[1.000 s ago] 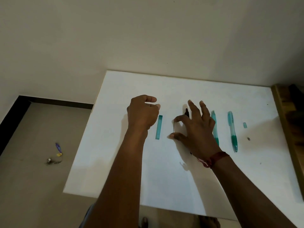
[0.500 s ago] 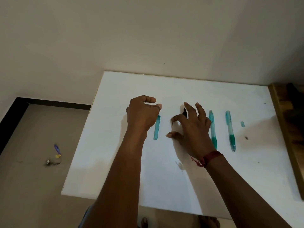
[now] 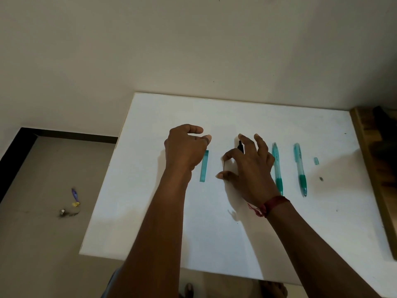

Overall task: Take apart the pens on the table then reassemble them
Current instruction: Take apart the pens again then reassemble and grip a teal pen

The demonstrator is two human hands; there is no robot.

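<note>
On the white table [image 3: 279,117] my left hand [image 3: 184,149] hovers with loosely curled fingers over the upper end of a loose teal pen barrel [image 3: 204,168] and holds nothing that I can see. My right hand [image 3: 251,168] pinches a thin dark refill [image 3: 224,165] between index finger and thumb, low over the table. A black pen piece [image 3: 241,146] shows under its fingers. Two whole teal pens [image 3: 277,166] [image 3: 299,168] lie parallel to the right of that hand.
A small teal piece [image 3: 316,161] and a tiny dark bit [image 3: 321,178] lie right of the pens. A wooden ledge [image 3: 373,168] borders the table's right side. The wall runs along the far edge. Small litter [image 3: 74,195] lies on the floor to the left.
My right hand has edged slightly left, away from the nearest whole pen. My left hand keeps the same pose.
</note>
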